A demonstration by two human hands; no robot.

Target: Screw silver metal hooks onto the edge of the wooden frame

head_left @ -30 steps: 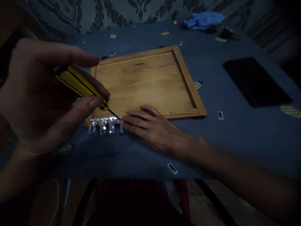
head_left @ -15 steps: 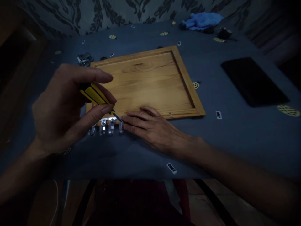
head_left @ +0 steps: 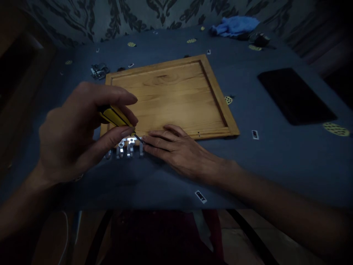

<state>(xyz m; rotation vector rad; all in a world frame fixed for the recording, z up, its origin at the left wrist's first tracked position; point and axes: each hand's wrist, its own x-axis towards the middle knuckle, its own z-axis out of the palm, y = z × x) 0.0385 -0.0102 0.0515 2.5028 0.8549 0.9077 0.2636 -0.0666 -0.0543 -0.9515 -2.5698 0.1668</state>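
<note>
My left hand (head_left: 74,136) is closed around a yellow and black screwdriver (head_left: 117,116), thumb below the handle and index finger arched above. The shaft slants down to the right, its tip close to my right fingertips. A shiny metal hook rail (head_left: 131,140) with several hooks lies along the near edge of a framed wooden board (head_left: 171,99). My right hand (head_left: 179,152) lies on that edge with its fingers stretched out, the fingertips at the rail's right end. They hide the spot under the screwdriver tip.
The table has a dark blue cloth (head_left: 154,184). A dark flat tablet-like slab (head_left: 296,95) lies to the right. At the back are a blue cloth (head_left: 235,26) and a small dark object (head_left: 260,39). Loose metal hooks (head_left: 99,70) lie behind the board's left corner.
My left hand and the screwdriver handle have shifted slightly right and down, with the tip staying by my right fingertips. My right hand has barely moved.
</note>
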